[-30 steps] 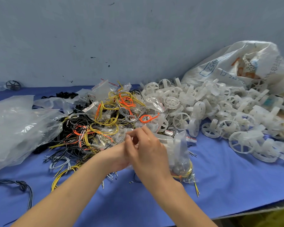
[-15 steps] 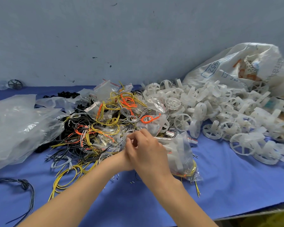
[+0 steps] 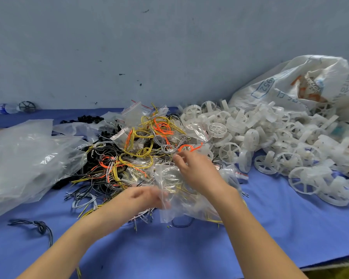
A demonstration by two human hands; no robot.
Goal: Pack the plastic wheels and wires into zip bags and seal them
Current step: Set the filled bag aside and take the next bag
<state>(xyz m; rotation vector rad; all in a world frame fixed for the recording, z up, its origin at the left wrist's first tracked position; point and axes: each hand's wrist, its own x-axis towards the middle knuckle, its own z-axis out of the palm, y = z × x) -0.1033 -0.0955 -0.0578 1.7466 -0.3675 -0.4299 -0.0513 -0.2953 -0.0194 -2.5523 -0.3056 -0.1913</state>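
Note:
A clear zip bag (image 3: 191, 200) with white wheels and yellow wires inside lies on the blue cloth in front of me. My left hand (image 3: 147, 198), blurred, grips the bag's left edge. My right hand (image 3: 197, 174) stretches over the bag, its loosely curled fingertips at the near edge of the tangled pile of yellow, orange, black and grey wires (image 3: 141, 156); nothing shows between them. A heap of white plastic wheels (image 3: 270, 150) spreads to the right.
Large clear plastic bags (image 3: 24, 160) lie crumpled at the left. A white woven sack (image 3: 302, 87) leans on the wall at the back right. Empty small zip bags (image 3: 133, 111) lie behind the wires. A knotted dark wire bundle (image 3: 38, 226) lies near left. The table's front edge runs lower right.
My hands, which pinched the bag's top together, have parted: the left slid down and left with the bag's edge, the right moved up toward the wires. The bag has dropped flatter.

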